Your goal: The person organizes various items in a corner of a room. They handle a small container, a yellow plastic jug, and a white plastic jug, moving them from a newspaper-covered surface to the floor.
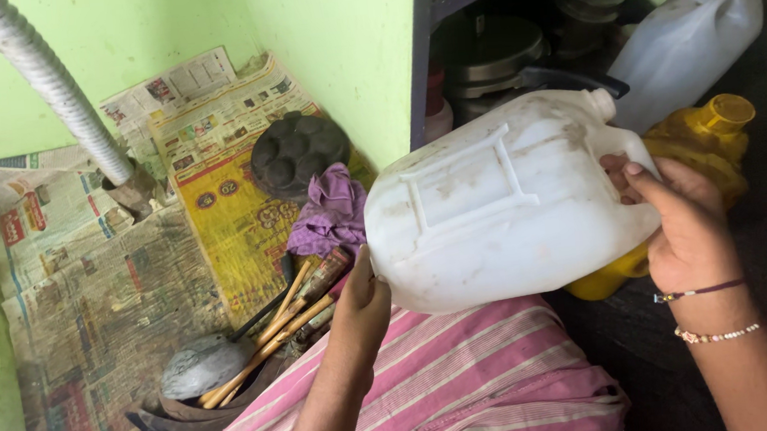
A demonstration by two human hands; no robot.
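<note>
Sheets of newspaper [96, 265] are lining the floor of a green-walled corner, and a ribbed grey hose [49, 82] is running down to them at the left. A dark moulded pan [298, 151] and a crumpled purple cloth [333, 212] are lying on the paper near the wall; nearer the person, a shallow metal pan [189, 413] is holding a grey lid and several wooden-handled tools [274, 329]. At the right, a yellow jerrycan [706, 140] and a translucent jug with an orange cap [693, 36] are standing in front of shelves of steel vessels — both are sitting directly behind the held container.

The white plastic jerrycan [501, 206] is being held on its side above a pink striped lap [469, 373]. The left hand [364, 313] is pressing against its base end with fingers curled; the right hand [685, 219] is gripping the neck end near the handle, with the thumb lying on top.
</note>
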